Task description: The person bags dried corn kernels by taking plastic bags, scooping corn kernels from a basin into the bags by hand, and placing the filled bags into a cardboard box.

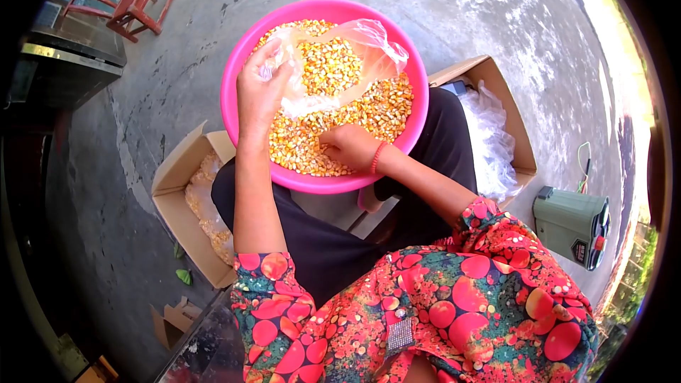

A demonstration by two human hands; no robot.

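A round pink basin (323, 186) full of yellow and orange corn kernels (383, 110) is over my knees. A clear plastic bag (376, 46), with kernels in it, lies open on top of the corn. At the basin's left side my left hand (262, 89) pinches the bag's edge between thumb and fingers. My right hand (347, 147), with a red band at the wrist, is in the loose kernels near the front rim; its fingertips are partly buried, and whether it grips any kernels is hidden.
A cardboard box (170, 198) with filled bags stands at left, another box (521, 138) with clear plastic bags (489, 142) at right. Beyond it is a green-grey container (571, 223). A red wooden chair (135, 3) stands back left, above a dark cabinet (64, 74).
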